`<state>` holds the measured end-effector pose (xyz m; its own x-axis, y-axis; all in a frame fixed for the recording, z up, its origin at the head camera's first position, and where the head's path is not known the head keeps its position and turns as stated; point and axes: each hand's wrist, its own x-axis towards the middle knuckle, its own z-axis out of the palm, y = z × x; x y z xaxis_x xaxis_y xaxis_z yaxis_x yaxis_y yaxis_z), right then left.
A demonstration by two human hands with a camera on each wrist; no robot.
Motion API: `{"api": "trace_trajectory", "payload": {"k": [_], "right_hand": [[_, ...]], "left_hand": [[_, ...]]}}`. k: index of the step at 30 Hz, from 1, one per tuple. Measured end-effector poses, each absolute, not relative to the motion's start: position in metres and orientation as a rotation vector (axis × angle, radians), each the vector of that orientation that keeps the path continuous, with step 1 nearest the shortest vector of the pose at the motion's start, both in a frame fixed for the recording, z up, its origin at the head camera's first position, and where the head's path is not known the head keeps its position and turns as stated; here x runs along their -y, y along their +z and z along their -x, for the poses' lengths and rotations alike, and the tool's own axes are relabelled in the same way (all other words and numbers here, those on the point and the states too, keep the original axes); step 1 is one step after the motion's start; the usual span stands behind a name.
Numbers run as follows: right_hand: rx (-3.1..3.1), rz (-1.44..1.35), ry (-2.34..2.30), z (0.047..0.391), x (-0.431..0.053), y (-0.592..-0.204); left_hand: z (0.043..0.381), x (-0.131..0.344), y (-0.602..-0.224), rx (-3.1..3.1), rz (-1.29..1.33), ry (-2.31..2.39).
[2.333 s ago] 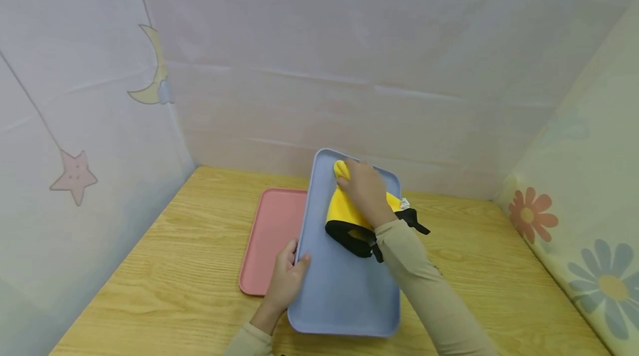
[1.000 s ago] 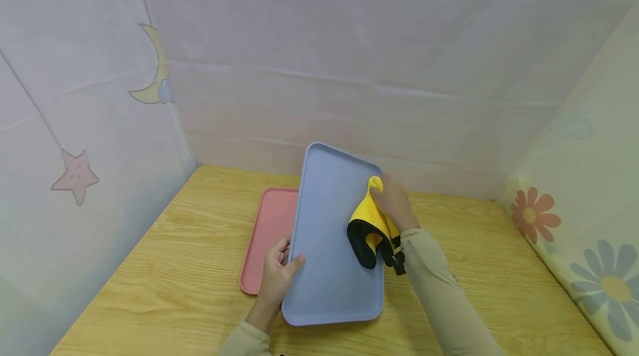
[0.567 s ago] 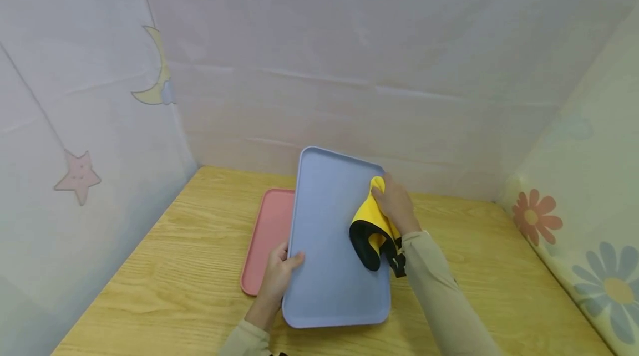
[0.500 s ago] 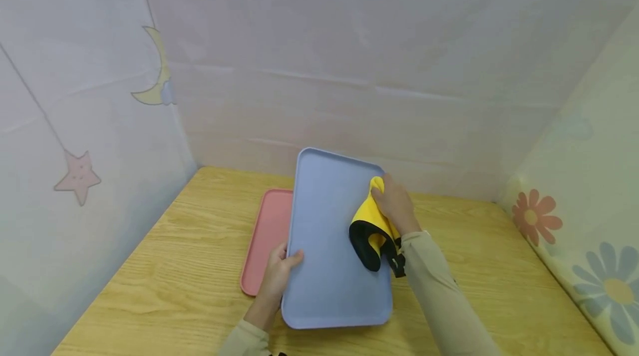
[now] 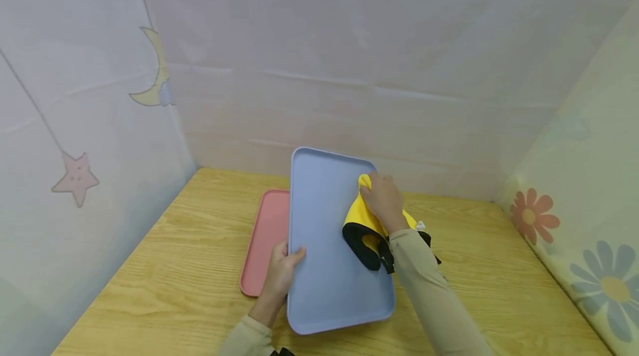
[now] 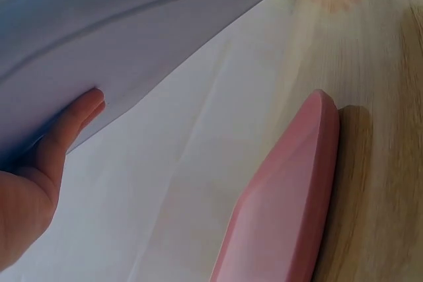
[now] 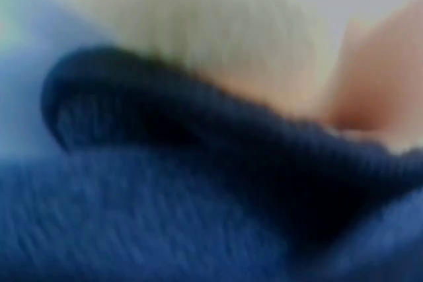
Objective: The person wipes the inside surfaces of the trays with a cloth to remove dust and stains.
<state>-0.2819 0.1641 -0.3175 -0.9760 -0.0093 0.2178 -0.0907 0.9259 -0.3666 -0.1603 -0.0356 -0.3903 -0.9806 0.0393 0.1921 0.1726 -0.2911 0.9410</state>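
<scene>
In the head view my left hand (image 5: 280, 271) grips a light blue rectangular tray (image 5: 324, 289) by its left rim, thumb on the inner face and fingers behind. The tray is raised and tilted up above the table; the left wrist view shows its underside (image 6: 132, 51) with my fingers against it. My right hand (image 5: 383, 201) pinches a yellow cloth (image 5: 360, 213) with a black border, bunched at the tray's upper right side. The cloth's lower part hangs over the tray face and past its right rim. Blurred dark border (image 7: 198, 117) and bluish fabric fill much of the right wrist view.
A pink tray (image 5: 264, 245) lies flat on the wooden table (image 5: 170, 267), partly covered by the blue tray in the head view. Printed cloth walls (image 5: 319, 67) stand at the back and both sides.
My right hand moved with the cloth from the tray's upper middle to its right rim, then slightly back left. The tray shifted left and turned a little in my left hand.
</scene>
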Motion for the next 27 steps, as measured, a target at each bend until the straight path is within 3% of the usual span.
{"api": "trace_trajectory", "payload": {"k": [27], "right_hand": [[2.813,-0.268,0.577,0.265,-0.104,-0.302]], "left_hand": [[0.168,0.031,-0.393,1.866,0.356,-2.407]]}}
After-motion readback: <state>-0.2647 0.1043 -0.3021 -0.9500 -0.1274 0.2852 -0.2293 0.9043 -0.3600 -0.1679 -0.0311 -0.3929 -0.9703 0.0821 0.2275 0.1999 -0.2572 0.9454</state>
